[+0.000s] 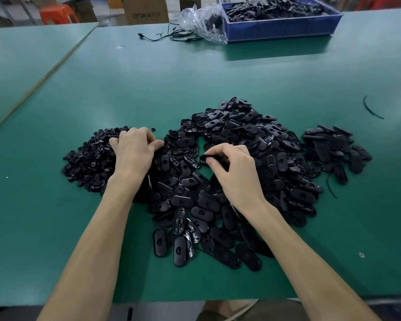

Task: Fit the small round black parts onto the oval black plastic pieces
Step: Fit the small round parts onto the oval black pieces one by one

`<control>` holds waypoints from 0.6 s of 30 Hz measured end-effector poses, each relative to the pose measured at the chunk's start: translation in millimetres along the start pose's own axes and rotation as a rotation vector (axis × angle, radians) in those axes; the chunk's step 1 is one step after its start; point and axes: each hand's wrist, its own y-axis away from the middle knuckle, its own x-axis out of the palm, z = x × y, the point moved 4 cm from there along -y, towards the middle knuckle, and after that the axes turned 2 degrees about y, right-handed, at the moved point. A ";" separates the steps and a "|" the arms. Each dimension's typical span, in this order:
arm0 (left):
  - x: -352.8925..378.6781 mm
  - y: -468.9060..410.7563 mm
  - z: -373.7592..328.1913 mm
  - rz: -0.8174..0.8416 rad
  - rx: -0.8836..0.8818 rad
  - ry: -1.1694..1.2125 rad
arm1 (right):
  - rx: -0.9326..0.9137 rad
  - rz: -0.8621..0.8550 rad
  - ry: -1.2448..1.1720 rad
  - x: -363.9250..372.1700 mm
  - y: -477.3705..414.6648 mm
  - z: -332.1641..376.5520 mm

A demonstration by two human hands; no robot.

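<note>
Head view: our right hand [235, 169] pinches one oval piece [205, 158] above the oval pile [241, 163]. Left hand [134, 149] lies curled on the round-parts heap [90, 158]; whether it holds one we cannot tell. We judge pickup underway; next, seat a round part.

Factory assembly bench, green work mat [195, 77], blue parts bin [283, 28] (full), cardboard cartons [145, 9]

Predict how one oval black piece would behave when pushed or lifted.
An oval piece probably slides rather than rolls, since it lies flat. It is likely light and stiff: the right hand pinches one without visible bending.
</note>
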 end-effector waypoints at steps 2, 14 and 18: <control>0.9 0.5 -1.0 -0.008 -0.010 -0.003 | 0.001 0.007 -0.006 -0.3 0.6 1.3; -9.0 4.9 -7.4 -0.191 0.028 0.103 | 0.054 -0.020 -0.132 -1.4 0.9 2.0; -9.5 5.9 -8.4 -0.192 0.030 0.135 | 0.064 -0.021 -0.160 -1.1 1.0 1.1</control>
